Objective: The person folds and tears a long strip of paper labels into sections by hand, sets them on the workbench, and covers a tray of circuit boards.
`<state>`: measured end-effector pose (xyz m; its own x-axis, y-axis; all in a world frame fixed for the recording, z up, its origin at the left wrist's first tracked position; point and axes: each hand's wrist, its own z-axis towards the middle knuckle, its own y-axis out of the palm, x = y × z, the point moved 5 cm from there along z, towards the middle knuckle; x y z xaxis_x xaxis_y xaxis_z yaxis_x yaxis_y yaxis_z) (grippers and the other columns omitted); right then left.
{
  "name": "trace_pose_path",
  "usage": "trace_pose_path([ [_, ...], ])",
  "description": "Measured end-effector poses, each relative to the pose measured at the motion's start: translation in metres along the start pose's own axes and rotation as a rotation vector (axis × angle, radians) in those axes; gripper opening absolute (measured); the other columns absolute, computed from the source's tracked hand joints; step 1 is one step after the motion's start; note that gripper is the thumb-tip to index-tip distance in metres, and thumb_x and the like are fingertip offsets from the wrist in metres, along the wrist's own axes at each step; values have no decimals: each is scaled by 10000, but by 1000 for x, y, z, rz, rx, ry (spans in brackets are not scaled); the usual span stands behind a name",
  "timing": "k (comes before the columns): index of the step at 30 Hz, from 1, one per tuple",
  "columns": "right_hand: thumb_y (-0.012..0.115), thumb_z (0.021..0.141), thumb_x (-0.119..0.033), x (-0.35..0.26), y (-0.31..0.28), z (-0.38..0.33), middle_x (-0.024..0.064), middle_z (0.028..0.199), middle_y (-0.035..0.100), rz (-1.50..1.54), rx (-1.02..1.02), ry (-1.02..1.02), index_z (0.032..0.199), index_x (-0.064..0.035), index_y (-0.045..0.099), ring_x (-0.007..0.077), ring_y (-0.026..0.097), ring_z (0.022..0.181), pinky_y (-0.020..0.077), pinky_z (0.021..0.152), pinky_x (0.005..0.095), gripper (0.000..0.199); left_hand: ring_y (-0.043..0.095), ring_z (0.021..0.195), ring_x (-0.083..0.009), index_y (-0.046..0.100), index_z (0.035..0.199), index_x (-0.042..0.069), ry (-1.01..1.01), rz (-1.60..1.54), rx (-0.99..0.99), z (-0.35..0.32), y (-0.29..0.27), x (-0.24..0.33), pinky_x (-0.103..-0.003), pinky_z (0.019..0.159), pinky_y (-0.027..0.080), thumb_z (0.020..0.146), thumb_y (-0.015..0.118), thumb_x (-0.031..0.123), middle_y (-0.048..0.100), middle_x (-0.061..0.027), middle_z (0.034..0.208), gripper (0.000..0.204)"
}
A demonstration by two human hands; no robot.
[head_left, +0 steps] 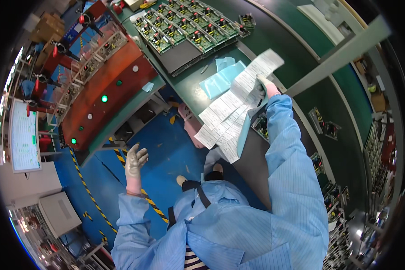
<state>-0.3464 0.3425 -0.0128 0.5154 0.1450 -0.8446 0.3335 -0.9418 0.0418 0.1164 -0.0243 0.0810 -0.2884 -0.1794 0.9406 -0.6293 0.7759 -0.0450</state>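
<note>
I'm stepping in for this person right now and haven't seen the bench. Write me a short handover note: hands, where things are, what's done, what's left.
Left hand: gloved, open, empty, raised over the blue floor.
Right hand: gloved, gripping a long strip of white paper slips over the green bench.
Nearby: blue sheets on the bench; tray of circuit boards further along, untouched by either hand.
Done: strip picked up.
Left: strip not yet set down; what follows cannot be told from this view.
</note>
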Motion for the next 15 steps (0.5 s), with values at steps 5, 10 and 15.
trace_pose_path([
  [5,562,883,-542,17,-32,38,79,795,603,-416,294,-338,947,-46,639,204,533,630,433,578,331,506,594,1020,-221,340,1384,-35,30,-29,21,-13,9,-28,-323,927,468,864,517,661,558,-194,1196,887],
  [10,525,924,-459,16,4,-10,3,717,539,44,166,76,944,-116,607,124,479,538,398,480,295,352,601,975,-185,430,1316,-36,67,-176,176,-22,18,-64,-290,873,474,883,594,533,609,-129,1102,734],
  [15,457,951,-514,0,9,-72,-58,605,423,189,84,78,1230,-154,486,64,294,400,239,371,233,456,604,971,-165,497,1250,-18,126,-307,145,5,32,-86,-275,877,474,917,613,393,627,-99,1061,542],
])
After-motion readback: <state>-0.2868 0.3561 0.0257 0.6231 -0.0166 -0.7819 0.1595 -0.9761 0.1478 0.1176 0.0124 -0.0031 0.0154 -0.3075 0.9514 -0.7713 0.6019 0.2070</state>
